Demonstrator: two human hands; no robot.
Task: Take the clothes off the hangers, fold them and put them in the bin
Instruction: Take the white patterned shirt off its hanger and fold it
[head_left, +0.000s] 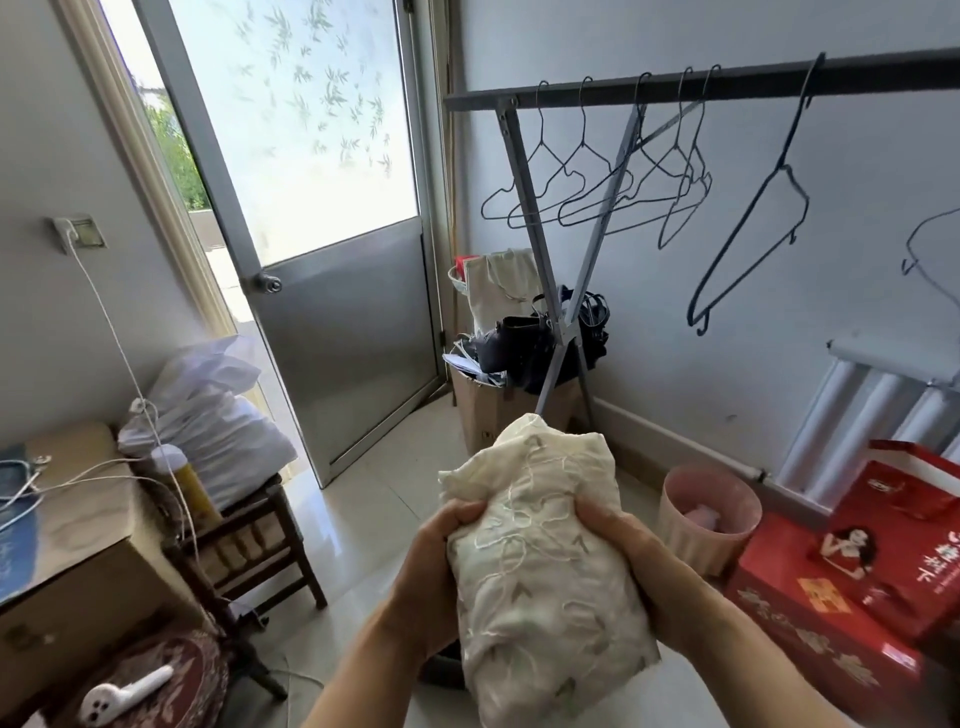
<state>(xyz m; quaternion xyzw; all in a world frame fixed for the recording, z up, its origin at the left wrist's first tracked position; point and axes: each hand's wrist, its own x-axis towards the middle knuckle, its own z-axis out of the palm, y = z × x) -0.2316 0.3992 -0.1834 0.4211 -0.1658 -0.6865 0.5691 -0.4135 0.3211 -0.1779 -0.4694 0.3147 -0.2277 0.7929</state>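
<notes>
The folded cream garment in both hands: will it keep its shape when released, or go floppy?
Probably floppy: the garment is thin, wrinkled cloth that bulges between the left hand and right hand gripping it, so the fold may loosen. It looks light for its size. Its raised embroidery likely resists slipping.

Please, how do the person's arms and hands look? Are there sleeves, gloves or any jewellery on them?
The left hand and the right hand are bare: no gloves, no ring in sight. The left forearm and the right forearm are bare too, with no sleeve, watch or bracelet in view.
</notes>
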